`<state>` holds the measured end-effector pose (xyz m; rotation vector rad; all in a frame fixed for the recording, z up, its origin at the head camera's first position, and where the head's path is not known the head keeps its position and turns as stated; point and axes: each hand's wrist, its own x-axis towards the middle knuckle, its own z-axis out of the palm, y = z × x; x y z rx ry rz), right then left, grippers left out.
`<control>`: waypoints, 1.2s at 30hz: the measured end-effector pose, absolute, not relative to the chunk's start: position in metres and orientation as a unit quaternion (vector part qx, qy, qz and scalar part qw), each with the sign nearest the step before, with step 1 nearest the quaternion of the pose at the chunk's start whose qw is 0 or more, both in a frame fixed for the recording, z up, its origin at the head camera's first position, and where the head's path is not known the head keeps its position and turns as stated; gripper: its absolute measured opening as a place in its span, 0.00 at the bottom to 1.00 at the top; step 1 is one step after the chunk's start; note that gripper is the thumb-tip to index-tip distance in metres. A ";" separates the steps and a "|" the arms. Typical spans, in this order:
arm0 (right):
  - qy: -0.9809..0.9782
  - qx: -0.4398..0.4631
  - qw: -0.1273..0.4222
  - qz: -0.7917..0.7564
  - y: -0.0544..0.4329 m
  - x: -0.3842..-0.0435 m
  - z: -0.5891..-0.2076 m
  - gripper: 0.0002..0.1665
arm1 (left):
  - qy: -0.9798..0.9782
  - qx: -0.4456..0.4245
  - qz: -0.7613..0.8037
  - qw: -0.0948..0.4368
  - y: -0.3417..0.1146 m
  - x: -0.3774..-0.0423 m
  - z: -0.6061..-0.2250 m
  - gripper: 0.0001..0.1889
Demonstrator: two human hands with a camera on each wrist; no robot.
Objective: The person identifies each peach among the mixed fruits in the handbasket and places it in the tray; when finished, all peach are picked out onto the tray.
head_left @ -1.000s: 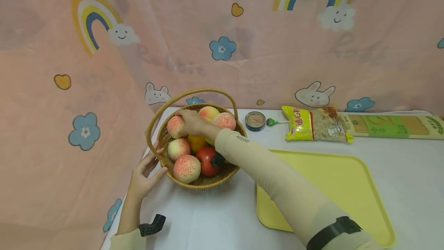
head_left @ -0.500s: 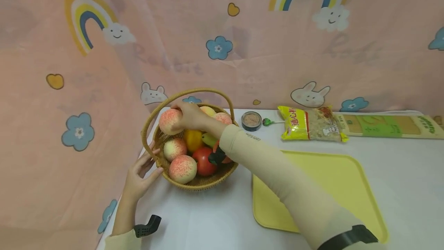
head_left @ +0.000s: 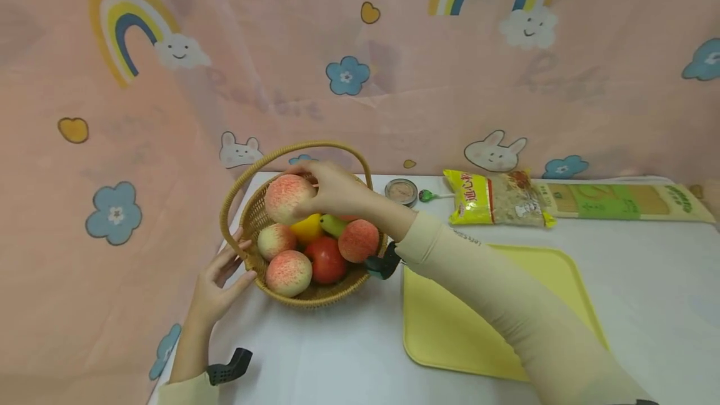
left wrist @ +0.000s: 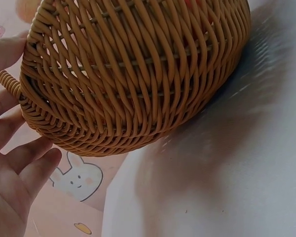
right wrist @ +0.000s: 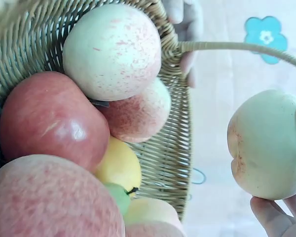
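Note:
In the head view my right hand (head_left: 343, 189) grips a speckled peach (head_left: 287, 199) above the back left of a wicker basket (head_left: 315, 303). The right wrist view shows that peach (right wrist: 266, 143) apart from the other fruit. Lying in the basket are several more peaches (head_left: 289, 272), a red tomato (head_left: 327, 260), a yellow fruit (head_left: 306, 229) and a green fruit with a dark tip (head_left: 333, 225). My left hand (head_left: 216, 289) touches the basket's outer left side, thumb and fairly straight fingers either side of the handle's base. Its fingertips rest against the weave (left wrist: 138, 74).
A yellow tray (head_left: 472, 330) lies right of the basket, partly under my right arm. Along the back stand a round tin (head_left: 402, 192), a lollipop (head_left: 429, 195), a yellow food bag (head_left: 500, 199) and a long flat pack (head_left: 624, 200). A pink printed cloth hangs behind.
My right hand has lifted the peach up out of the pile at the basket's back left. My left hand stays at the basket's side. The head view has shifted slightly.

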<state>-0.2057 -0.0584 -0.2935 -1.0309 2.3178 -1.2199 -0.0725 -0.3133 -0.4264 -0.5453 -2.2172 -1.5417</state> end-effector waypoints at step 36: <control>0.801 -0.184 0.136 -0.553 0.168 -0.155 -0.448 0.40 | -0.803 -0.172 -0.544 0.173 -0.316 -0.071 -0.424 0.27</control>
